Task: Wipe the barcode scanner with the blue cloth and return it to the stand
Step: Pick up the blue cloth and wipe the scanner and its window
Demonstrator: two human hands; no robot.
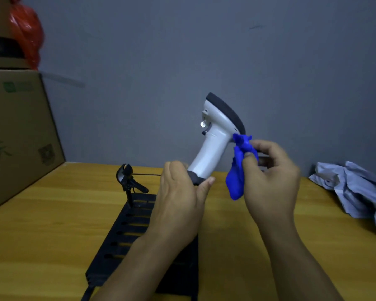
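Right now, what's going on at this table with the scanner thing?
A person is cleaning a white barcode scanner. The left hand grips the base of its handle and holds it up, tilted, above the black stand on the wooden table. The right hand pinches a bunched blue cloth against the back of the handle. The stand's cradle is empty, so the scanner isn't back yet.

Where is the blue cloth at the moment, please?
In the head view, the blue cloth hangs bunched in the right hand, right of centre, its top touching the barcode scanner held by the left hand.
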